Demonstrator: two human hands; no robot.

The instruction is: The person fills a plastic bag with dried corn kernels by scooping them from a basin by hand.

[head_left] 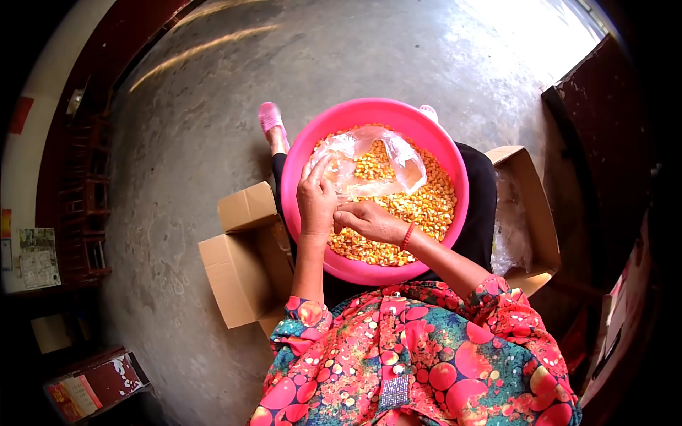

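A pink basin full of yellow corn kernels rests between the knees. On the kernels lies a clear plastic bag, its mouth spread wide, with some kernels showing in it. My left hand is at the bag's near left edge, its fingers bent and closed on the plastic. Close against the left wrist, my right hand is closed with curled fingers; what it may hold is hidden. A red beaded bracelet circles the right wrist.
An open cardboard box stands on the floor to the left. Another cardboard box on the right contains clear plastic. Dark wooden furniture lines the left wall. Concrete floor stretches ahead.
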